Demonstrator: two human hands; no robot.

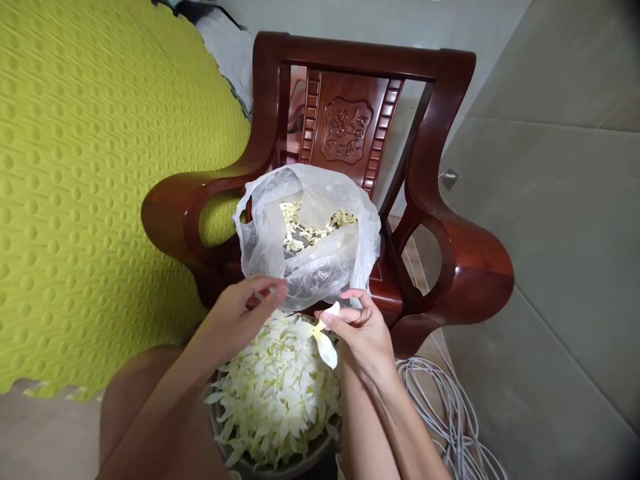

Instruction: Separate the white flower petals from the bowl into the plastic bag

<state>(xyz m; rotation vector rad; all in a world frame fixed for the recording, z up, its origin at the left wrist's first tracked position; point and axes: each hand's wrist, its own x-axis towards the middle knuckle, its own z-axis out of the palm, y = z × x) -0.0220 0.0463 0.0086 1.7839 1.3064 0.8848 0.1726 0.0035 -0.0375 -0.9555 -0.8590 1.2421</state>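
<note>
Between the thumb and fingers of my right hand (357,325) is a white flower (326,347) with a yellowish centre and long petals. My left hand (253,303) is closed in a pinch at the near edge of the plastic bag; whatever its fingertips hold, if anything, is too small to make out. Below both hands, a heap of white flowers (280,393) fills a dark round container (305,463). In front of them, a translucent white plastic bag (365,227) stands opened wide, with pale flower pieces (300,233) inside.
The bag rests on the seat of a glossy reddish-brown wooden armchair (380,57) with a carved back. A yellow-green textured foam mat (115,167) rises at the left. Coiled grey cable (450,407) lies on the floor at the right, beside a tiled wall (560,220).
</note>
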